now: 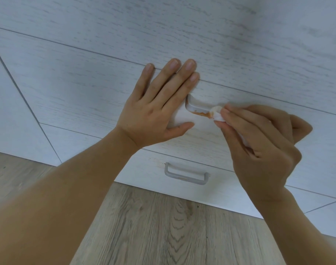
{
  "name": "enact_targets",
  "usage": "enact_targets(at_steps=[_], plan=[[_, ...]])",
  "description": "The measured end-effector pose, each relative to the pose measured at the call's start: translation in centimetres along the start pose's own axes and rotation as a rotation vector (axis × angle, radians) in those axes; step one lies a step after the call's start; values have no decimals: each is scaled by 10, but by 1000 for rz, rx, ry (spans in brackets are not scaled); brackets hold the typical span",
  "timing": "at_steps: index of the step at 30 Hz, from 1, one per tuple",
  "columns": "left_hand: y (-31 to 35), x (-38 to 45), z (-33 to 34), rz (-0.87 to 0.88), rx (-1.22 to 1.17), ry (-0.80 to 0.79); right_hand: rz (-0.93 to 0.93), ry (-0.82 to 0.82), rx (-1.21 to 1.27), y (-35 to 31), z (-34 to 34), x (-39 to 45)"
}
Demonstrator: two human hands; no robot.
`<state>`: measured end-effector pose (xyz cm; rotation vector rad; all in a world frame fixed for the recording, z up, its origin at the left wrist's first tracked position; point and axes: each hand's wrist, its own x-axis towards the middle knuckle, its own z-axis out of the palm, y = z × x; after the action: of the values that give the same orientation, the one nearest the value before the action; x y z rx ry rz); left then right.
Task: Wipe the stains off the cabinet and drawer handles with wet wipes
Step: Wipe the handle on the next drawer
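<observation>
Left hand (155, 104) lies flat w/ fingers spread against the white drawer front (77, 88), palm covering the left end of the upper handle (196, 109); it grips nothing. Right hand (259, 138) is pinched shut on a bunched wet wipe (216, 112), thumb and fingertips together around it. The wipe's tip presses on the handle bar just right of the left hand, touching an orange-brown stain (201, 113) smeared along the bar's lower edge (the wipe tip itself is tinted orange). More wipe trails back inside the right palm. Lower handle (186, 174) sits on the drawer below, well apart from both hands, btwn the two forearms, w/ a faint orange mark on its bar. Wood-grain floor (173, 226) beneath.
</observation>
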<state>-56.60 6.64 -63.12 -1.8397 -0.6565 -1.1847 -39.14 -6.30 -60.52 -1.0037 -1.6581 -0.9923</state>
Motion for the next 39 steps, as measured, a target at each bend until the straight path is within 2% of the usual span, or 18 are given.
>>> enact_targets(at_steps=[15,21,27,39], plan=[[1,0,2,-11,-7,38,-44,10,15,-7,14,3],[-4,1,-5,38,-31,21,-43,0,7,-11,14,4],[-30,1,-5,164,18,19,-4,-9,55,-14,15,6],[-26,-1,5,151,40,58,-11,-31,82,-18,18,9]])
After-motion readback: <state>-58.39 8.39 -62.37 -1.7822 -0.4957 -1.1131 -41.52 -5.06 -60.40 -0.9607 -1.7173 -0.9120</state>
